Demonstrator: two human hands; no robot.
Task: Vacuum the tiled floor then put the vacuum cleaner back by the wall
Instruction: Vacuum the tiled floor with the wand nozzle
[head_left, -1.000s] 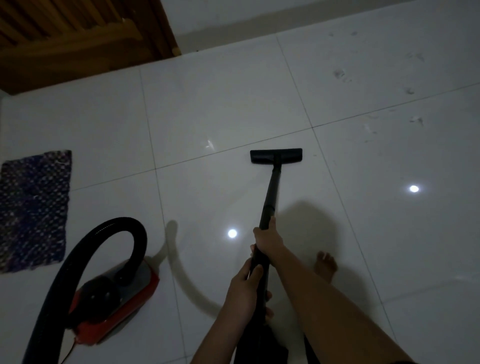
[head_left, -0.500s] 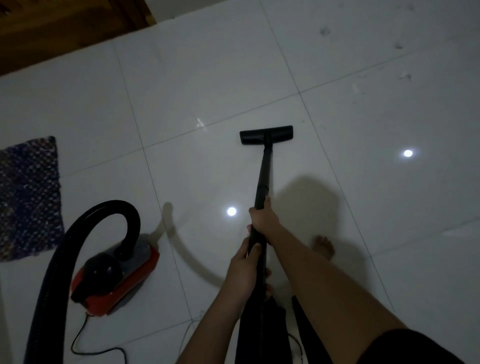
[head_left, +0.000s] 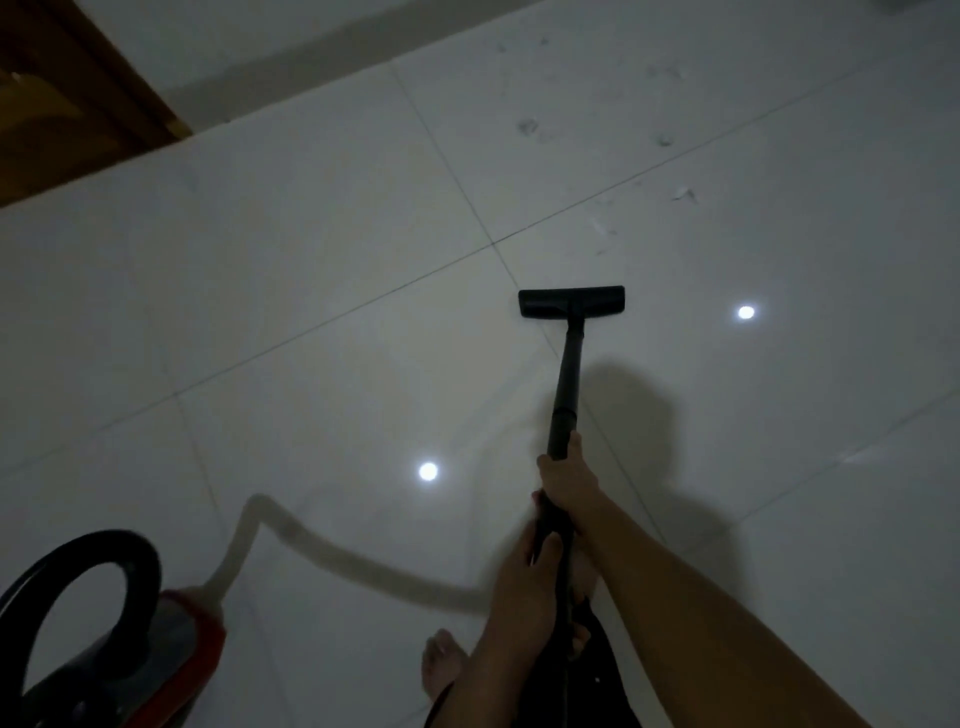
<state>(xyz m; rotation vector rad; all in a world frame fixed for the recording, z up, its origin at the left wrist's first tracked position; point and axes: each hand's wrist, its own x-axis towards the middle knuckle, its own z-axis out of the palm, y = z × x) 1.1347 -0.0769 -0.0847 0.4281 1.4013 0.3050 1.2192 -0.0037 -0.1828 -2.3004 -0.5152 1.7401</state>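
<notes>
Both hands grip the long black vacuum wand (head_left: 566, 384): right hand (head_left: 563, 480) clenched round the tube higher up, just below a collar joint; left hand (head_left: 524, 577) wrapped round it lower down, nearer the body, thumb up along the tube. Forearms run in from bottom right. Wand slopes forward and slightly left to the flat black rectangular floor nozzle (head_left: 571, 301), which sits flat on the glossy white tiled floor (head_left: 311, 312), just right of a grout line and below a tile corner junction. Dust specks and scraps (head_left: 680, 195) lie on tiles beyond the nozzle, upper right. Two round light reflections (head_left: 746, 312) show on the tiles. Red and grey canister vacuum body (head_left: 176, 644) sits bottom left, well apart from the nozzle, thick black hose (head_left: 93, 545) looping above it; hose shadow crosses the floor towards the hands. Bare foot (head_left: 441, 665) on the tile below the left hand. Brown wooden door (head_left: 67, 104) top left, pale wall (head_left: 311, 31) beside it.
</notes>
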